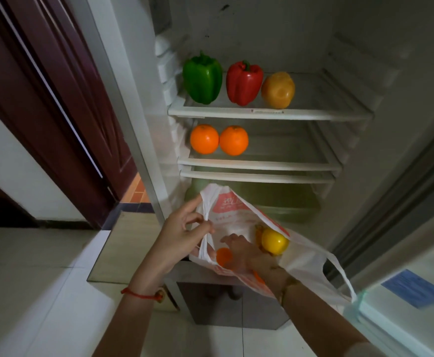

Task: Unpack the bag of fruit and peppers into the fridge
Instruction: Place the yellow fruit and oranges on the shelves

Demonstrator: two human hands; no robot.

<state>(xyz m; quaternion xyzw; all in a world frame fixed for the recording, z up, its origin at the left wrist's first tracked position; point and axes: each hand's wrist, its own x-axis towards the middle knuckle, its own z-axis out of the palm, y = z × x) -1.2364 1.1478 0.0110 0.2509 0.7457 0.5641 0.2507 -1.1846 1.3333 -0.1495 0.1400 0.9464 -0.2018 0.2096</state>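
Note:
A white and red plastic bag [239,210] hangs open in front of the fridge's lower part. My left hand [182,233] pinches the bag's left handle. My right hand [241,253] reaches inside the bag, its fingers by an orange [223,256]; whether they grip it is hidden. A yellow fruit [275,240] lies in the bag to the right. On the top shelf [313,114] stand a green pepper [203,78], a red pepper [244,82] and a yellow-orange pepper [278,90]. Two oranges [218,139] sit side by side on the second shelf [275,163].
The open fridge door [404,292] stands at the right. A dark red room door [63,104] is at the left. A third shelf [262,176] and a greenish drawer [275,202] lie below the oranges. Pale floor tiles [43,279] run underfoot.

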